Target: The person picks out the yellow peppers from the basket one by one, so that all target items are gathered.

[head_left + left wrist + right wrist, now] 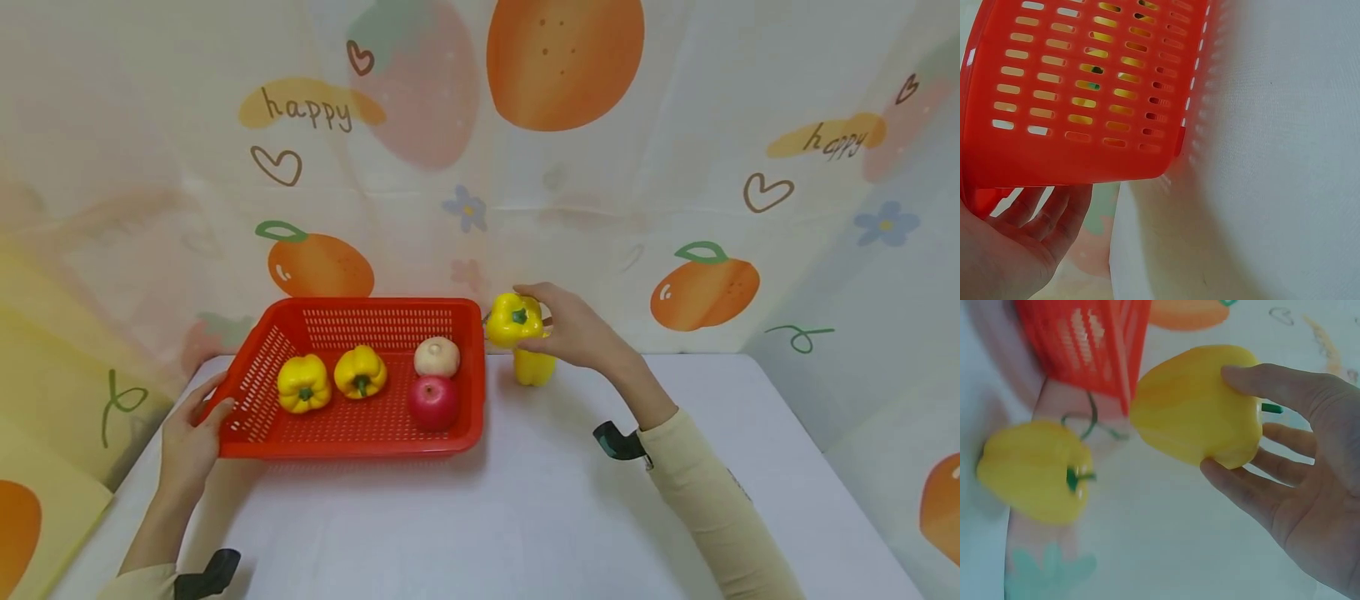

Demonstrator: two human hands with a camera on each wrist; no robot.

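Observation:
My right hand (573, 332) holds a yellow bell pepper (513, 320) between thumb and fingers, just right of the red basket (352, 452). In the right wrist view this pepper hangs in the air, its green stem toward the palm. A second yellow bell pepper (1032, 472) stands on the table, partly hidden behind the held one in the head view. My left hand (187, 442) grips the basket's left rim, its fingers hooked around the edge. Inside the basket are two yellow bell peppers (361, 372), a cream-white round bulb (437, 357) and a red apple (433, 403).
A white-covered table (525, 517) lies under everything. Behind it hangs a fruit-printed cloth (570, 175), close to the basket's far side. Dark wrist mounts (619, 441) stick out from both forearms.

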